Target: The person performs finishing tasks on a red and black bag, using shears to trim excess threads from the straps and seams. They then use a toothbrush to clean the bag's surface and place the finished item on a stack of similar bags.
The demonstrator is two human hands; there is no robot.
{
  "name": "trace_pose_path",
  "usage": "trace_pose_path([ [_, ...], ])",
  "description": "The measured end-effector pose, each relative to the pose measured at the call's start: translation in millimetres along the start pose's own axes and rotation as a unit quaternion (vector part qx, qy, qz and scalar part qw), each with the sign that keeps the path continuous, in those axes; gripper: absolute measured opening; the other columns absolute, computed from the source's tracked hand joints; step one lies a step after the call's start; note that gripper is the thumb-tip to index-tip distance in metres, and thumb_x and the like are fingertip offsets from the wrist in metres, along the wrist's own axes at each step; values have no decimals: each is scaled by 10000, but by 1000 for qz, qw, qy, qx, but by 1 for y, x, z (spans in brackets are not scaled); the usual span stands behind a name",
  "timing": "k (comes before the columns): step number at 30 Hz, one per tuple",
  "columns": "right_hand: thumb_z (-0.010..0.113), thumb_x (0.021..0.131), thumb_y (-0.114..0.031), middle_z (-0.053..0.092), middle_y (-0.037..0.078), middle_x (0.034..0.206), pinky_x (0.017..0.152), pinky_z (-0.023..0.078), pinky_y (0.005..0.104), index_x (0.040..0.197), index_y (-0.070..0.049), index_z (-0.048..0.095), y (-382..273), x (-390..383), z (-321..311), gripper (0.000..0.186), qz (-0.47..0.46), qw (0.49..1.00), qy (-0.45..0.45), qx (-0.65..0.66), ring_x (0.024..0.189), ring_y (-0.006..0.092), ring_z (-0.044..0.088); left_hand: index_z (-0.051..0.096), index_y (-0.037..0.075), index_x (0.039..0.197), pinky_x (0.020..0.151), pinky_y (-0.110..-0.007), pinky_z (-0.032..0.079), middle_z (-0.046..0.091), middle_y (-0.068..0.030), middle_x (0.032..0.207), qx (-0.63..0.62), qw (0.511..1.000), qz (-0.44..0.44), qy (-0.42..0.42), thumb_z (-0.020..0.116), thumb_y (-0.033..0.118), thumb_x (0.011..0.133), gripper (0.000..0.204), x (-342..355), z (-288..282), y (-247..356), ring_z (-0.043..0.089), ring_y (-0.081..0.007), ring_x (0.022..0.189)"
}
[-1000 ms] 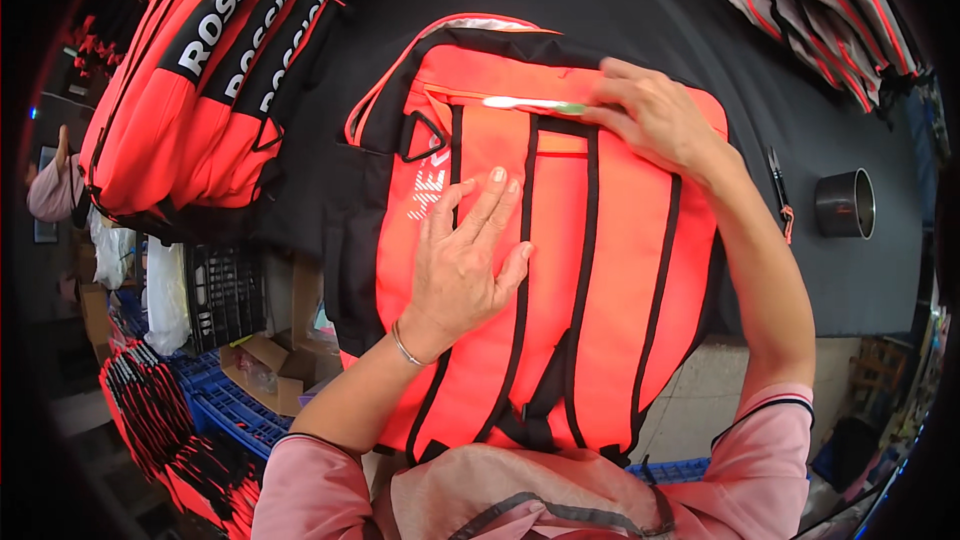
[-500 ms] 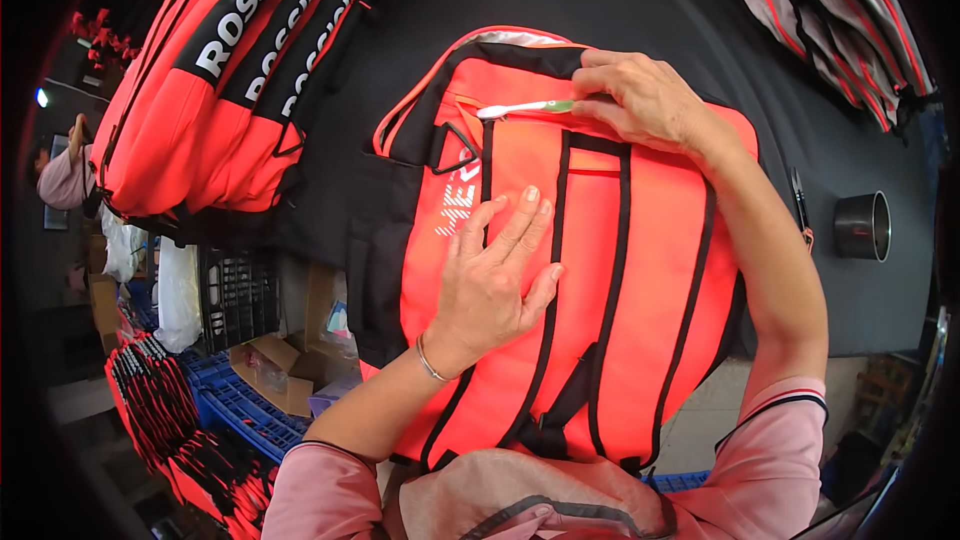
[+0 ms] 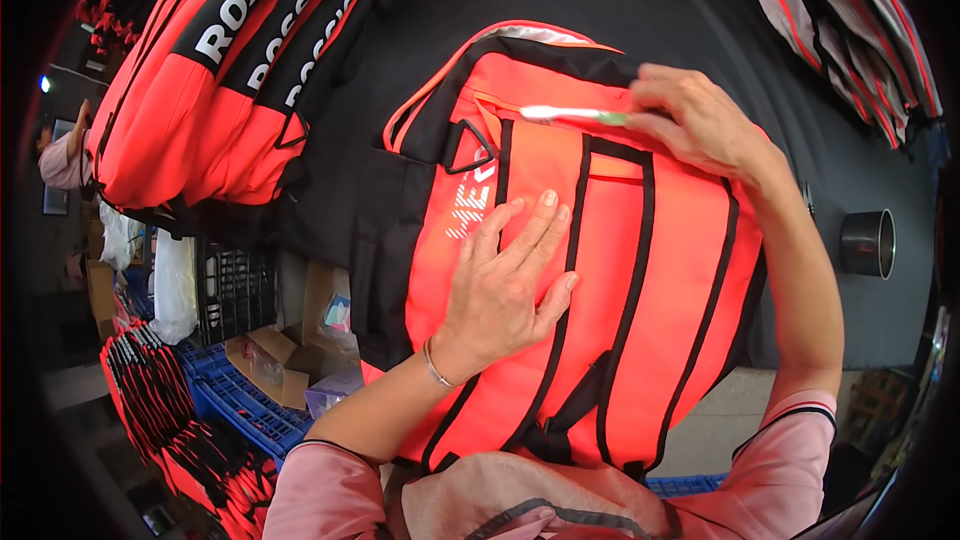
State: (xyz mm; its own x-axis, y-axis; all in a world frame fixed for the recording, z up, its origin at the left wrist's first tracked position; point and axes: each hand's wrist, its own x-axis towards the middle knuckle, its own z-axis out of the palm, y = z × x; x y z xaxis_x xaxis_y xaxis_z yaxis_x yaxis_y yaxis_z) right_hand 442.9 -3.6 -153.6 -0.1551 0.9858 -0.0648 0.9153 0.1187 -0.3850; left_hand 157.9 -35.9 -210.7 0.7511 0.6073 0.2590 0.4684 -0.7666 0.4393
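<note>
A bright orange-red backpack (image 3: 690, 270) with black trim lies before me, its shoulder straps facing up. My left hand (image 3: 505, 285) rests open on it, fingers stretched over the left strap and beside the white print. Near the top of the bag, my right hand (image 3: 685, 120) grips a toothbrush (image 3: 575, 114) by its green end. The white bristle end, blurred by motion, points left over the top of the straps. A black triangular ring (image 3: 470, 152) sits on the bag's upper left side. The bag's open top edge (image 3: 540, 32) shows a pale lining.
Several matching red and black bags (image 3: 185, 130) stand stacked at the left. Grey bags (image 3: 830, 30) with red piping lie at the far right. A metal cup (image 3: 867, 243) stands on the dark table (image 3: 800, 310). Below left are a blue crate (image 3: 240, 405) and a cardboard box (image 3: 268, 365).
The toothbrush and my right hand have shifted a little to the right in view, along with the backpack. My left hand stays flat on the bag.
</note>
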Motion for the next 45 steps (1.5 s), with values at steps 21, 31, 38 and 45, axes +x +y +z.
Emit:
trace_pose_path([
  [21, 670, 884, -209, 579, 113, 859, 691, 470, 458, 840, 0, 617, 18, -47, -23, 220, 5, 999, -17, -40, 815, 338, 605, 592, 27, 1359, 1051, -441, 398, 560, -124, 1430, 7, 1000, -3, -6, 695, 275, 856, 570, 1, 2, 2, 474, -375, 1253],
  [31, 683, 875, -170, 532, 116, 821, 671, 438, 440, 850, 9, 594, 21, -36, -11, 201, -18, 1000, 5, 13, 770, 337, 571, 598, 74, 1369, 998, -411, 436, 552, -75, 1444, 6, 1000, 10, -1, 715, 275, 847, 572, 1, 2, 0, 494, -343, 1254],
  [38, 661, 911, -247, 619, 95, 897, 738, 494, 446, 899, -6, 643, 5, 19, 17, 242, -90, 995, 37, 32, 852, 332, 620, 598, 70, 1362, 1008, -433, 440, 564, -80, 1433, -10, 1000, 15, 6, 730, 252, 824, 583, 4, 2, -1, 502, -376, 1218],
  [45, 674, 890, -207, 591, 121, 851, 723, 480, 453, 857, 14, 624, 1, 10, 11, 229, -74, 996, 40, 39, 836, 355, 609, 597, 64, 1363, 1021, -438, 434, 564, -89, 1432, -13, 1000, 11, 1, 728, 245, 826, 582, 3, 2, 1, 502, -383, 1219],
])
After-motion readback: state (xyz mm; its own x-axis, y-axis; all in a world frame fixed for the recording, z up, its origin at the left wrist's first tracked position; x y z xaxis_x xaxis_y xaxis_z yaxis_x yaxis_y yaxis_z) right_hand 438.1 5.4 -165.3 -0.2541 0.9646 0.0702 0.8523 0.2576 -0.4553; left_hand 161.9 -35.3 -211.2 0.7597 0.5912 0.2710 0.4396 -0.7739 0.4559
